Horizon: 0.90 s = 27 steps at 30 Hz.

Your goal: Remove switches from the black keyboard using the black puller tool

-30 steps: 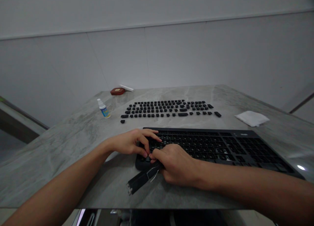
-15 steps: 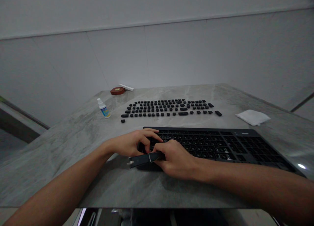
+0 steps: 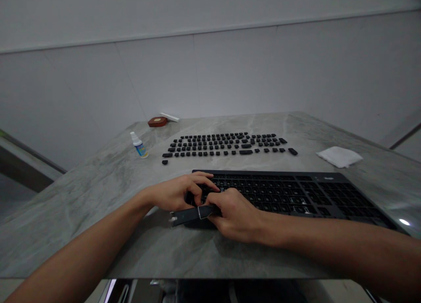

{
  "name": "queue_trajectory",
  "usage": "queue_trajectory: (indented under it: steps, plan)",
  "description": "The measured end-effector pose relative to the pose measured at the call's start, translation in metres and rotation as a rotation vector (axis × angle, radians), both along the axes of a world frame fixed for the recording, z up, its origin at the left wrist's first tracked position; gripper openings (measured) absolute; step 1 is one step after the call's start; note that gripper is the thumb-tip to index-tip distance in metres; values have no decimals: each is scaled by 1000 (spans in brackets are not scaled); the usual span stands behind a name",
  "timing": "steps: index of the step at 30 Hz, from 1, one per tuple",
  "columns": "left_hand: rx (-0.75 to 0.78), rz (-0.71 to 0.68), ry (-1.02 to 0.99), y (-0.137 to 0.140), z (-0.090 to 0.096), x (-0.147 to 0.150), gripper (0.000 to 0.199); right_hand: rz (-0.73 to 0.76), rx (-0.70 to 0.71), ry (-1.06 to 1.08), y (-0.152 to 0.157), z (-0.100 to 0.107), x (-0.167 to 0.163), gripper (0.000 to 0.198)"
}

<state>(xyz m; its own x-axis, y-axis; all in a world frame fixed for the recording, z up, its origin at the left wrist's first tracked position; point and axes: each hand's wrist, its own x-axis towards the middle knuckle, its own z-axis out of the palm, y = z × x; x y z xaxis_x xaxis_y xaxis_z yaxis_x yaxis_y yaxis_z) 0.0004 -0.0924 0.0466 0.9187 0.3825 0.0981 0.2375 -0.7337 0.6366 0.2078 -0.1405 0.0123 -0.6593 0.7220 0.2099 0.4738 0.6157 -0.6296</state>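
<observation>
My left hand rests over the left end of a black keyboard, fingers bent and spread apart, fingertips on it. Many of the keyboard's keycaps are off, leaving bare switch positions. My right hand is closed around a slim black keycap puller, its metal prongs pointing left, away from the keys. The puller's other end is hidden inside my right fingers. Both hands' fingertips nearly meet above the keyboard's left side, and what lies directly under them cannot be made out.
Loose black keycaps lie in keyboard-like rows behind the keyboard. At left stands a spray bottle. A brown box and a white flat object are at the back. A folded white cloth lies on the right of the marbled table.
My right hand and the keycap puller have shifted very slightly, the pronged end a touch to the left. My left hand stays over the same spot, and everything else is unmoved.
</observation>
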Motion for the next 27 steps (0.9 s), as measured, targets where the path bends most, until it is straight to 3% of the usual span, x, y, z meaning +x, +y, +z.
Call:
queue_trajectory:
  steps: [13, 18, 27]
  plan:
    - [-3, -4, 5, -1, 2, 1, 13, -12, 24, 51, -1, 0, 0, 8]
    - [-61, -7, -59, -5, 4, 5, 6, -90, -35, 228, 1, 2, 8, 10]
    - [-35, 24, -81, -1, -1, 2, 5, -149, -90, 253, 4, 5, 11, 14]
